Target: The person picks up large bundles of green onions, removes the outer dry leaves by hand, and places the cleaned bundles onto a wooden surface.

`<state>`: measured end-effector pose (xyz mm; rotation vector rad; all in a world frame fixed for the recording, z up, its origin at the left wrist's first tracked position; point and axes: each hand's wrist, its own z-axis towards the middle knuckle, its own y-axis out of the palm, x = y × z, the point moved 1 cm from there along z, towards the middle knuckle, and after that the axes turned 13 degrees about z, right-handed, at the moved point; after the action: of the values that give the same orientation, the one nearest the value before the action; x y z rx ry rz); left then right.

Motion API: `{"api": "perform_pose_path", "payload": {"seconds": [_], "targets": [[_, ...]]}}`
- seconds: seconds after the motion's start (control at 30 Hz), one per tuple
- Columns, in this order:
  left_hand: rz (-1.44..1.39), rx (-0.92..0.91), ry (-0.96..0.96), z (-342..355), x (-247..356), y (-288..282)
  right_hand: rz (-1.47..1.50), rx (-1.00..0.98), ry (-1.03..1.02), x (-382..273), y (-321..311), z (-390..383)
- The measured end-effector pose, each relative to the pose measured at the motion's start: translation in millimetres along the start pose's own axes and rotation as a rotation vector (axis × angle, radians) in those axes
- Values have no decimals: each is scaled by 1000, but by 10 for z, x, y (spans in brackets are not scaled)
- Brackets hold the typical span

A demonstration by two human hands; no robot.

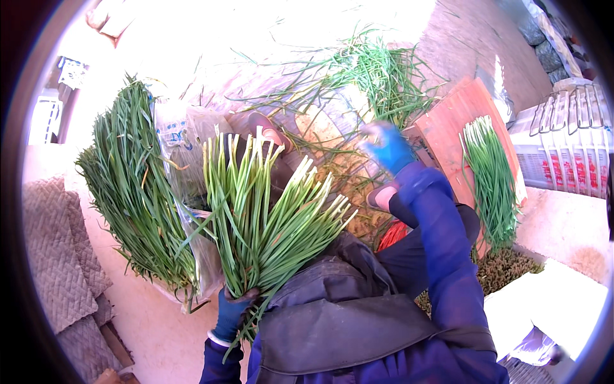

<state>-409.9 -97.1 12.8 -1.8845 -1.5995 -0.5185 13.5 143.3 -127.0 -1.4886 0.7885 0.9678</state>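
My left hand (234, 312), in a blue glove, is closed around the leafy part of a bunch of garlic chives (268, 224). The pale cut ends fan out away from me above my lap. Stretched forward over the littered floor is my right hand (389, 148), also gloved in blue. Its fingers are smeared by motion, so I cannot see whether they hold anything. Loose green leaves (377, 77) lie in a heap just beyond it. A big pile of chives (137, 192) rests at my left beside clear plastic wrapping (185, 137).
On the right, a neat bundle of chives (489, 179) lies across a reddish board (448, 141). A white plastic crate (563, 147) stands past it. Red ties (391, 237) lie between my legs. Quilted grey mats (54, 246) are at far left.
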Motion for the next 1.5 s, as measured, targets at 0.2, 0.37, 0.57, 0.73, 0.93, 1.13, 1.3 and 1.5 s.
{"api": "perform_pose_path", "payload": {"seconds": [0.2,0.37,0.57,0.73,0.93,1.13,1.3,1.5], "targets": [[27,8,-20,17,35,15,265,-437,53,-743,1112,-146],[-11,12,-9,15,-19,15,647,36,219,-372,978,-62],[-24,-16,-14,24,-10,-10,395,315,112,237,-232,286],[47,-7,-7,34,-28,-4,448,-362,496,-349,707,-106],[28,49,16,-6,29,65,1010,-500,599,-513,841,-342],[52,4,41,73,-143,-47,943,-390,608,-628,976,-286],[0,-4,21,54,-128,-46,1031,-331,546,-472,1095,-348],[-24,-26,24,47,-113,-36,537,-515,114,-449,872,-419]]}}
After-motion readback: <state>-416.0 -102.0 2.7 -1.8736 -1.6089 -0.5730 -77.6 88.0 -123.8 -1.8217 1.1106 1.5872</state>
